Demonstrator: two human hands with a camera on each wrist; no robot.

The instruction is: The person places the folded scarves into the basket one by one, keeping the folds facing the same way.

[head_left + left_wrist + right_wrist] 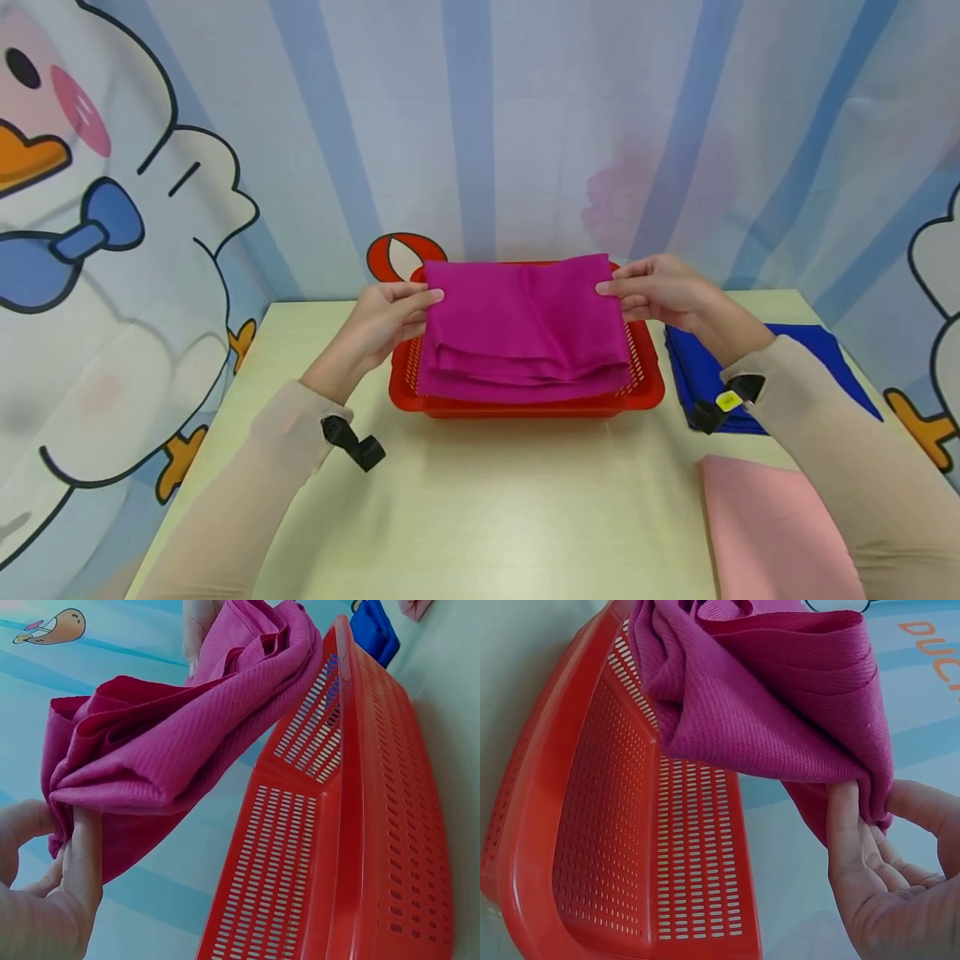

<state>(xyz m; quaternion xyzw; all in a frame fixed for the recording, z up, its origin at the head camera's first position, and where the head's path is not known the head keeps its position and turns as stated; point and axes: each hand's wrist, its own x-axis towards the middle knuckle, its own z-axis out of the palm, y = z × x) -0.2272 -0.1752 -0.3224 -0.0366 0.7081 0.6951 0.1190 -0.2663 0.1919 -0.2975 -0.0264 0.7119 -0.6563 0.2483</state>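
Observation:
A folded magenta cloth point(517, 325) is held up between both hands over a red plastic basket point(525, 408) with slotted walls. My left hand point(390, 321) pinches the cloth's left edge between thumb and fingers. On the opposite side my right hand point(660, 287) pinches the right edge the same way. Both wrist views show several folded layers of the cloth point(187, 742) bunched at the grip. The basket's inside point(607, 817) shows bare slotted walls below the cloth in the right wrist view.
Right of the basket lies a folded blue cloth point(813, 354), partly behind the right forearm. A folded pink cloth point(772, 525) sits nearer on the pale table point(480, 508). A curtain with cartoon ducks point(540, 142) hangs behind the table.

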